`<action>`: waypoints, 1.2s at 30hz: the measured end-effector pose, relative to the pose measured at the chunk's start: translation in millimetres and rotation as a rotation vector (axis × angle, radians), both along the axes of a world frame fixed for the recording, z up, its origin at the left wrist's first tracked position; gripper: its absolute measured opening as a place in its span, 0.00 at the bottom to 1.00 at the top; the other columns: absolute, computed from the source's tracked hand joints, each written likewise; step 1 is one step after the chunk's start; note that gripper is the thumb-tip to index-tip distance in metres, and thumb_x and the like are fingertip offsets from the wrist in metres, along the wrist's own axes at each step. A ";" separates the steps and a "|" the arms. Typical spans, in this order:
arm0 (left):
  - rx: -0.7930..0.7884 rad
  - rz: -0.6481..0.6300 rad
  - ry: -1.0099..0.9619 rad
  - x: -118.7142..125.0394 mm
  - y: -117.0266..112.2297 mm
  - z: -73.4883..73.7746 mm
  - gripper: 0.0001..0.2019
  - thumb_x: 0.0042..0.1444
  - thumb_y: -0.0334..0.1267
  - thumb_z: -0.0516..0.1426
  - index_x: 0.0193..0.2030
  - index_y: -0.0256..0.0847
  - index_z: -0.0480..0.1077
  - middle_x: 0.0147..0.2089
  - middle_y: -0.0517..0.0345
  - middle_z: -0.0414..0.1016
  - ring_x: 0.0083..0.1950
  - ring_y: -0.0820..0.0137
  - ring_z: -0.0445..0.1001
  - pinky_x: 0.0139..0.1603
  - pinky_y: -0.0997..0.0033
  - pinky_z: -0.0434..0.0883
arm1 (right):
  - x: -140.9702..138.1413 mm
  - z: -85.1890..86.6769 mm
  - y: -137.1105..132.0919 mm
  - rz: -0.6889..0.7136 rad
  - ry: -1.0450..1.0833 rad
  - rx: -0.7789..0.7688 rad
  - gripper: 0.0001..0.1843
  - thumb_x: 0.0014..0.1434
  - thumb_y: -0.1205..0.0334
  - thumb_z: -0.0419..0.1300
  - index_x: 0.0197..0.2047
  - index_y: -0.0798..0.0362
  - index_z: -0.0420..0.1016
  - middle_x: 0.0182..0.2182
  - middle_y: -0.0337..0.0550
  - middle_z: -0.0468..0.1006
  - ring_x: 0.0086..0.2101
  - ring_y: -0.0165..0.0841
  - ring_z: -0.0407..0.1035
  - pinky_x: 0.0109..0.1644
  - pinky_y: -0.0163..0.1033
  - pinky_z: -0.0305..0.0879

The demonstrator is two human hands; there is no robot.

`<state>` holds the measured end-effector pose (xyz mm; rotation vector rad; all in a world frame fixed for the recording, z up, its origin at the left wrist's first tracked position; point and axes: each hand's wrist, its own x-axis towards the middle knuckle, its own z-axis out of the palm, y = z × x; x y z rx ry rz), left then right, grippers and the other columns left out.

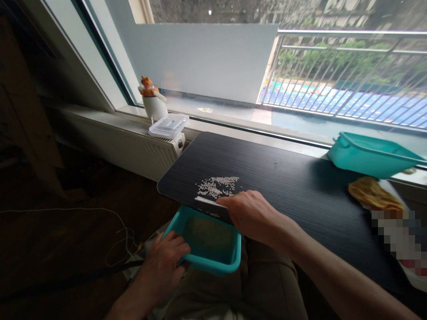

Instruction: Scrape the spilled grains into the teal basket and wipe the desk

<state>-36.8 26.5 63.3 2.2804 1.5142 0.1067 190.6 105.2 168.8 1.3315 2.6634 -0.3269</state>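
Your right hand (253, 215) grips a flat white-edged scraper (205, 201), loose white grains (217, 186) at its 12 o'clock on the dark surface (300, 186); your left hand (163, 264) holds the teal plastic tub (216, 266) at 6. Mid-sweep, seemingly: pull straight back.

Our left hand (166, 262) sat low and close, fingers curled tight in a grip. Our right hand (251, 214) reached forward, palm down, knuckles up, fingers pinched together, forearm stretched long.

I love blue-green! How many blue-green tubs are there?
2. The near tub is held by the left hand below the table edge; the far tub sits on the right, by the window.
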 end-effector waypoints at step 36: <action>-0.011 0.021 0.048 -1.2 0.5 1.4 0.09 0.46 0.24 0.56 0.28 0.41 0.72 0.34 0.58 0.75 0.44 0.61 0.69 0.47 0.58 0.61 | 2.2 5.2 -2.7 -0.007 -0.006 -0.034 0.12 0.59 0.70 0.49 0.38 0.50 0.73 0.28 0.41 0.79 0.29 0.32 0.72 0.27 0.35 0.46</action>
